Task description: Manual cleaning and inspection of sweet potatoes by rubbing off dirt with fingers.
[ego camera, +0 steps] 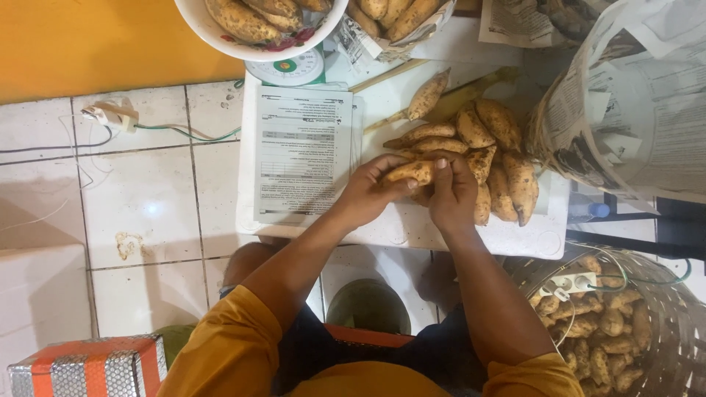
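Above a white board laid on the tiled floor, one sweet potato is held between both hands. It is gripped from the left side by the left hand, whose fingers are curled round it, and from the right by the right hand, whose fingers are closed over its other end. Just beside the hands, to the right, a pile of sweet potatoes is spread on the board, some touching one another. A printed sheet of paper is laid on the left part of the board. At the top edge, a white bowl filled with more sweet potatoes is set on a kitchen scale. A woven basket of sweet potatoes is seen at the lower right, and a newspaper-lined basket at the upper right.
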